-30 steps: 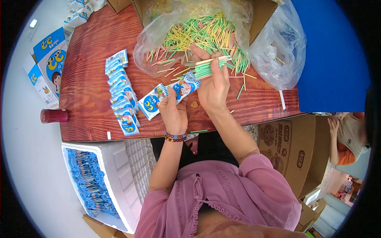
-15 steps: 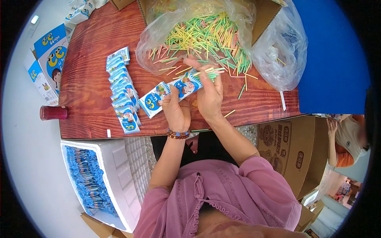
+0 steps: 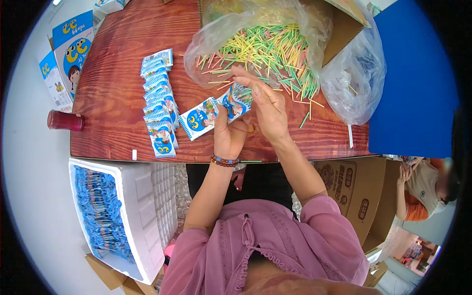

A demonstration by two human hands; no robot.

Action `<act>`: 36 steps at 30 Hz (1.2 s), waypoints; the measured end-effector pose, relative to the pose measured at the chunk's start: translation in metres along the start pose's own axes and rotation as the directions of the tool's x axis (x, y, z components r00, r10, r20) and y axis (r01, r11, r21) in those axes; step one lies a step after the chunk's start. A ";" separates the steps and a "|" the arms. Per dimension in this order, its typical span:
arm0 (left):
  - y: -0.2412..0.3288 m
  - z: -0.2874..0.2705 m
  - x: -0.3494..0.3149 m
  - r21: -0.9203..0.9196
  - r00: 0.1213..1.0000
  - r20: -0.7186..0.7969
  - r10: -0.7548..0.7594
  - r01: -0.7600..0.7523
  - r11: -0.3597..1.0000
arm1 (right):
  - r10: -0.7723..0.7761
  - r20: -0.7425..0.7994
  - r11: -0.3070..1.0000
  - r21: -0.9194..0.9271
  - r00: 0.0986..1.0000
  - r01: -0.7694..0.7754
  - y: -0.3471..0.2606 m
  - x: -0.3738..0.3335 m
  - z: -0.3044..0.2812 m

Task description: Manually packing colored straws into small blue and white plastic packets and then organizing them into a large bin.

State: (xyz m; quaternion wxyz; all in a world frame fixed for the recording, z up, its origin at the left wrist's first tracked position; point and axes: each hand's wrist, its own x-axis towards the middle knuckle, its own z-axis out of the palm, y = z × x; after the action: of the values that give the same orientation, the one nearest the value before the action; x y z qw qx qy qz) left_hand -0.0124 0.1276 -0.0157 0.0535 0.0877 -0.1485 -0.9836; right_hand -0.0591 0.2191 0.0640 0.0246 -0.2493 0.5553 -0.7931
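Observation:
My left hand (image 3: 230, 135) is closed on blue-and-white candy packets, thumb on top. The upper packet (image 3: 234, 104) slants up to the right, and coloured sticks show at its far end. A second packet (image 3: 199, 119) sticks out to the left below it. Beside the upper packet's far end is my right hand (image 3: 269, 109), its fingers stretched out and no stick visible in it; part of the packet end is hidden behind it. Just beyond lies a heap of thin pink, yellow and green candy sticks (image 3: 275, 49) on a clear plastic bag (image 3: 196, 44).
An overlapping row of packets (image 3: 161, 105) lies left on the red wooden table (image 3: 118, 59). A red-lidded jar (image 3: 65, 120) stands at its left edge. Below is a white foam box (image 3: 140, 206) of blue packets. A cardboard box (image 3: 344, 179) and another person (image 3: 418, 189) are at right.
The sticks that my right hand held at the packet's mouth now show inside the packet's end. My right fingers have straightened. The whole view has shifted slightly.

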 end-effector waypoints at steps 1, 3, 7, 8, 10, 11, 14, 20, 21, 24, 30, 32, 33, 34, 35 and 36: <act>-0.001 -0.001 -0.001 -0.120 0.999 0.034 -0.040 0.044 0.992 | -0.008 0.025 1.000 -0.010 1.000 0.009 -0.004 0.002 0.002; -0.002 0.001 -0.002 -0.241 0.995 0.075 -0.065 0.082 0.967 | 0.028 0.063 0.998 -0.051 0.998 -0.025 -0.009 0.006 0.007; -0.001 -0.003 -0.002 -0.325 0.990 0.104 -0.092 0.121 0.938 | -0.115 0.148 0.986 -0.106 0.982 0.131 -0.026 0.012 0.007; -0.001 -0.008 0.000 -0.390 0.983 0.160 -0.088 0.145 0.909 | -0.162 -0.010 0.986 -0.043 0.987 0.161 -0.028 0.015 0.012; 0.004 -0.002 -0.001 -0.452 0.972 0.218 -0.082 0.175 0.875 | -0.143 -0.039 0.989 0.027 0.989 0.144 -0.032 0.017 0.004; 0.005 0.002 -0.004 -0.415 0.988 0.136 -0.068 0.119 0.902 | -0.120 -0.072 0.987 0.099 0.990 0.127 -0.036 0.016 -0.003; 0.014 0.013 -0.009 -0.343 0.998 0.063 -0.023 0.044 0.938 | 0.151 -0.064 0.980 -0.123 0.986 -0.158 -0.040 -0.002 0.009; 0.027 0.025 -0.027 -0.148 0.990 0.132 0.059 -0.039 0.988 | 0.463 -0.024 0.873 -0.161 0.886 -0.461 -0.018 -0.007 0.024; 0.036 0.021 -0.032 -0.020 0.984 0.111 0.138 -0.137 0.990 | 0.469 0.002 0.874 -0.147 0.883 -0.464 -0.013 -0.003 0.025; 0.052 0.003 -0.046 0.159 0.967 0.016 0.253 -0.252 0.954 | 0.450 0.164 0.890 -0.166 0.878 -0.425 -0.014 0.001 0.032; 0.094 -0.023 -0.104 0.763 0.685 -0.041 0.727 -0.448 0.465 | 0.513 0.366 0.843 -0.383 0.776 -0.377 0.014 0.009 0.074; 0.116 -0.034 -0.112 0.934 0.574 0.140 0.807 -0.346 0.084 | 0.567 0.430 0.819 -0.388 0.702 -0.423 0.045 0.009 0.088; 0.125 -0.037 -0.111 0.934 0.573 0.141 0.807 -0.348 0.084 | 0.566 0.431 0.819 -0.388 0.703 -0.422 0.062 0.008 0.097; 0.133 -0.039 -0.108 0.965 0.593 0.262 0.761 -0.171 -0.198 | 0.514 0.440 0.817 -0.513 0.736 -0.264 0.073 0.009 0.108; 0.138 -0.040 -0.101 0.885 0.636 0.357 0.684 0.005 -0.466 | 0.460 0.454 0.777 -0.622 0.763 -0.098 0.083 0.011 0.114; 0.140 -0.039 -0.093 0.820 0.665 0.362 0.653 0.106 -0.562 | 0.523 0.441 0.683 -0.728 0.730 -0.049 0.089 0.016 0.122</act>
State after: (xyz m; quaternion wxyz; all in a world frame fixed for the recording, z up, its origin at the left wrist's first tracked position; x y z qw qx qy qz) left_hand 0.0975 -0.0040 0.0041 0.3160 0.2578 -0.8810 -0.2397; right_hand -0.0425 0.0746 0.0221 0.2452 -0.3896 0.7958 -0.3933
